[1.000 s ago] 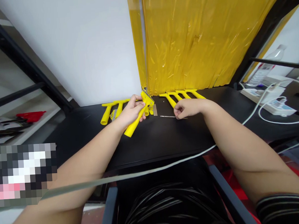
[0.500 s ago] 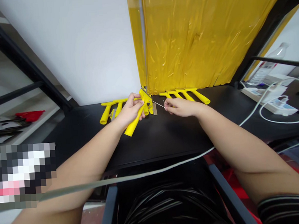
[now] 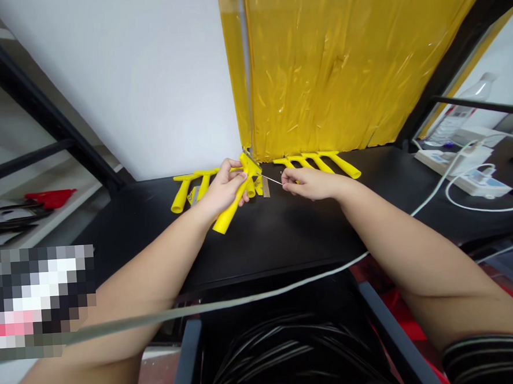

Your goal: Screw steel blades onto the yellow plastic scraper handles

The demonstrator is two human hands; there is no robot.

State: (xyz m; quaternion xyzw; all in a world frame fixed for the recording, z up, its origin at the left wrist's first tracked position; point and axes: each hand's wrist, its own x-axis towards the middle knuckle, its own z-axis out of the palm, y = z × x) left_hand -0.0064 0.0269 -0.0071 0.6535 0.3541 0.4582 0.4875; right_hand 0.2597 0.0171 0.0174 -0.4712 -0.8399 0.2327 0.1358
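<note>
Two hands are closed over the black table [image 3: 268, 243]: the left hand [image 3: 227, 188] wraps a yellow tool [image 3: 233, 204], and the right hand [image 3: 307, 182] pinches a thin rod [image 3: 272, 179] between its fingertips. The tool's long axis slants, its handle end pointing left and toward the person, its head away and rightward, where the rod's tip reaches. More yellow tools [image 3: 344, 164] line the back edge on both sides; bare tabletop lies between the handle and the front edge.

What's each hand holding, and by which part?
Left hand: a yellow tool, by its upper handle. Right hand: a thin rod, by the end away from the tool.
</note>
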